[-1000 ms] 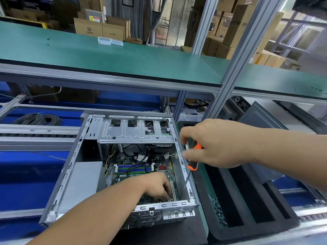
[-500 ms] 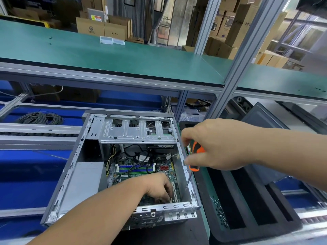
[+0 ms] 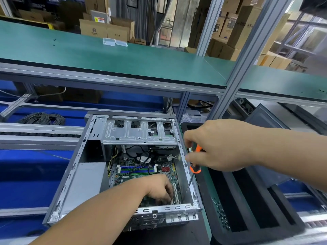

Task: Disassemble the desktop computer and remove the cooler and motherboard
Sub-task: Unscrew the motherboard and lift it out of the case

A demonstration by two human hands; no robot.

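- I'm seeing the open computer case lying on the bench, motherboard sitting inside.
- My left hand is reaching in, fingers curled against the board — pinching something or not, I cannot tell.
- My right hand is gripping the orange screwdriver, tip angling down inside the case's right wall.
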